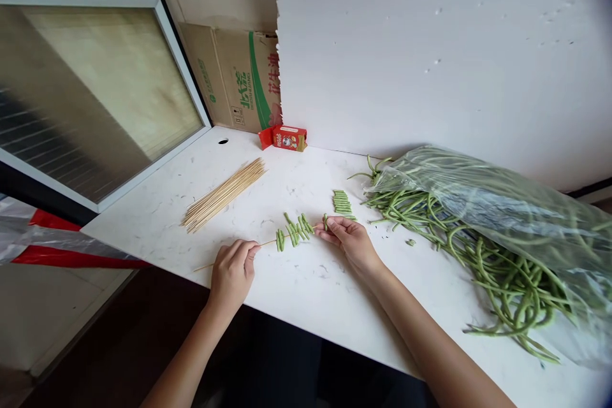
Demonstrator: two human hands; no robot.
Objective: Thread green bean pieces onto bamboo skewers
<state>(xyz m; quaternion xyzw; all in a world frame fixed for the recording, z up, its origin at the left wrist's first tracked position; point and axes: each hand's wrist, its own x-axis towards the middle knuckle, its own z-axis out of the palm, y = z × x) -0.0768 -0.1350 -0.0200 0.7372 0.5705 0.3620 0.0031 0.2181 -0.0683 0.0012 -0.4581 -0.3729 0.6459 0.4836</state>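
My left hand [233, 269] is closed around a thin bamboo skewer [268, 243], whose tail sticks out to the left past the fist. Several short pieces of green bean [294, 230] are threaded crosswise along the skewer between my hands. At the skewer's right end, my right hand [348, 240] pinches one more cut bean piece [326, 222] between thumb and fingers. Just beyond that hand lies a neat row of cut bean pieces [342, 202] on the white tabletop [306, 293].
A bundle of bamboo skewers [224, 194] lies at left. Long green beans [507, 280] spill from a clear plastic bag [502, 197] on the right. Behind stand a small red box [289, 138], a cardboard carton [239, 80] and a white panel [430, 57]. A framed glass panel [102, 99] leans at left.
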